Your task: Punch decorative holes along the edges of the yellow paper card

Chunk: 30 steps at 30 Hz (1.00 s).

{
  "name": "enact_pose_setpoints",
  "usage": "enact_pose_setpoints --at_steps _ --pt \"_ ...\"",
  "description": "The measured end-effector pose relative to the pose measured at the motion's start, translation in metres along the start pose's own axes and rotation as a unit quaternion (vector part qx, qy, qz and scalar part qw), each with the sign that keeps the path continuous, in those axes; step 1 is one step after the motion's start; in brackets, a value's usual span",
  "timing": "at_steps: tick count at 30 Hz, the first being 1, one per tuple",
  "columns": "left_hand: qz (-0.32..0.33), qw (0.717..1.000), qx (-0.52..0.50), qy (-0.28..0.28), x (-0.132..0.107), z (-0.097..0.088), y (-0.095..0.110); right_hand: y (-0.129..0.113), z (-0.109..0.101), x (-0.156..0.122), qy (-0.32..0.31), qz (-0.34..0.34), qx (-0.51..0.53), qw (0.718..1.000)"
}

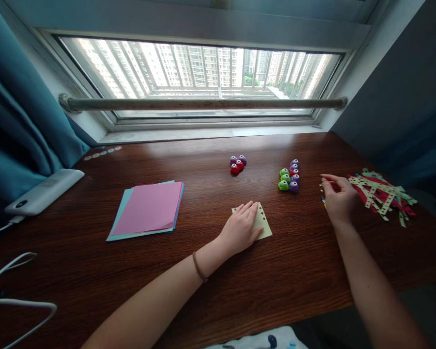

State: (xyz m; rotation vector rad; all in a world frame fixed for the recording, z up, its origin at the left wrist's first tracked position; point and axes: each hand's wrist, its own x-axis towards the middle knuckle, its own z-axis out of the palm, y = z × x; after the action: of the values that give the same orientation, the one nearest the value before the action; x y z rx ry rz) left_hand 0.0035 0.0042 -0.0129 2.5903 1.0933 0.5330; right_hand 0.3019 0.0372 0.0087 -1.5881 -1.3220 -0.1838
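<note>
The pale yellow paper [267, 231] is pinned to the table [276, 281] by the left hand [241, 227], which is laid palm down and flat across its left and middle part, with the fingers stretched out and the thumb set apart near its right edge. The right hand [339, 196] is held well to the right of the paper, just beside a heap of cut paper strips [385, 194]; its thumb and forefinger are brought close together, but whether anything is pinched between them cannot be told. Much of the paper is covered by the left hand, so only its right side and a top left corner can be seen. A slim yellow-and-blue object [324, 201] is partly hidden by the right hand and cannot be made out further, and both forearms are cut off by the lower edge. Small dark stars [262, 213] are shown in a row along the paper's exposed side. The strips are thin, tangled and perforated, in yellow, red and green. Rounded, glossy pieces in green, purple and red are grouped in a larger cluster [289, 177] and a smaller cluster [238, 165] on the dark, wood-grained tabletop. Flat square sheets are stacked in a pink-topped pile [148, 208] at the left.
</note>
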Motion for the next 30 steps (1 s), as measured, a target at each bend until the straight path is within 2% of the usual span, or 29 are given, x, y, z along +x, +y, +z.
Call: enact_pose_setpoints --at_steps 3,8,10,14,18,21,24,27,30 --pt "-0.001 1.0 0.002 0.005 0.0 0.001 0.0 -0.025 0.022 -0.01 -0.14 -0.018 0.087 0.986" --pt "0.0 1.0 0.003 0.01 0.0 0.001 0.0 -0.071 0.08 -0.014 -0.264 -0.088 0.113 0.954" --pt "0.0 1.0 0.003 0.011 0.0 0.0 0.001 -0.089 0.107 -0.013 -0.282 -0.115 0.104 0.947" --pt "0.0 1.0 0.005 0.015 0.0 0.001 0.001 -0.118 0.156 -0.01 -0.276 -0.157 0.072 0.945" --pt "0.001 1.0 0.006 0.019 -0.001 0.001 0.001 -0.131 0.181 -0.011 -0.291 -0.176 0.049 0.939" --pt "-0.002 1.0 0.005 0.023 -0.002 0.0 0.001 -0.131 0.182 -0.015 -0.303 -0.17 0.075 0.935" --pt "-0.005 1.0 0.001 0.027 -0.002 -0.001 0.002 -0.128 0.169 -0.023 -0.311 -0.148 0.118 0.931" --pt "-0.003 1.0 -0.006 0.028 -0.003 -0.001 0.002 -0.121 0.14 -0.03 -0.311 -0.096 0.173 0.93" --pt "-0.002 1.0 -0.014 0.026 -0.002 -0.001 0.001 -0.109 0.101 -0.038 -0.319 -0.045 0.226 0.919"
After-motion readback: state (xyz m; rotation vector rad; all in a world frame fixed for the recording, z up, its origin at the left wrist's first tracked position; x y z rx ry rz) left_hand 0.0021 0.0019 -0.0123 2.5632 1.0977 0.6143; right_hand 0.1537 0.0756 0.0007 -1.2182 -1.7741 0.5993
